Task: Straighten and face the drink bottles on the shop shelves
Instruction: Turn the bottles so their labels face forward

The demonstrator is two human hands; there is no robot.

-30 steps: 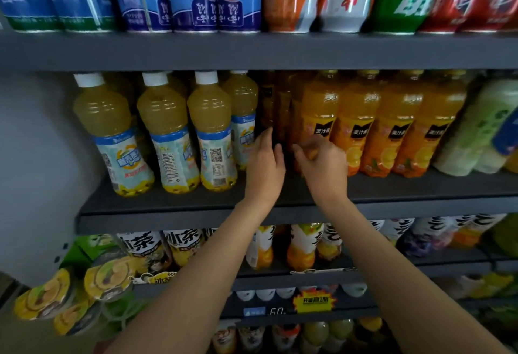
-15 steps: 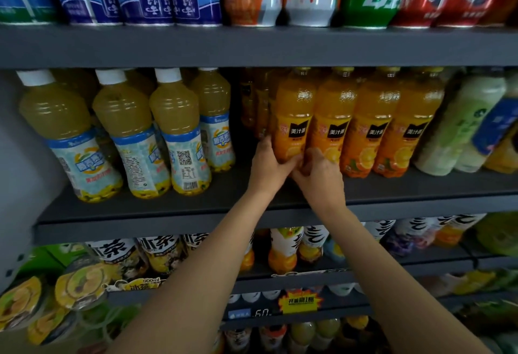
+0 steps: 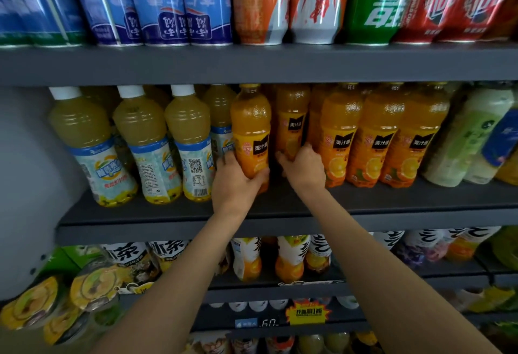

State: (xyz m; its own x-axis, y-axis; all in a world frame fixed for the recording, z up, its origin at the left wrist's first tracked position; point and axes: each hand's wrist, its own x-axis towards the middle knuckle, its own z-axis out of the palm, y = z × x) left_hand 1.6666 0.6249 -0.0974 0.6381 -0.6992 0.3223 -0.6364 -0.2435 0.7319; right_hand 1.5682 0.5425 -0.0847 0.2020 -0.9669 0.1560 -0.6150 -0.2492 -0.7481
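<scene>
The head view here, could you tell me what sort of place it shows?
Most likely a small shop or convenience store: dark shelves stacked in tiers and packed with rows of orange juice bottles and drink cans, plus a yellow promotional tag and a price label on a lower shelf edge.

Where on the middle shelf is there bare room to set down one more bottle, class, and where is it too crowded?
Free: the front lip of the middle shelf, ahead of the orange juice bottles, and the gap between the bottle in the left hand and the one under the right hand. Crowded: the yellow white-capped bottles stand shoulder to shoulder.
</scene>
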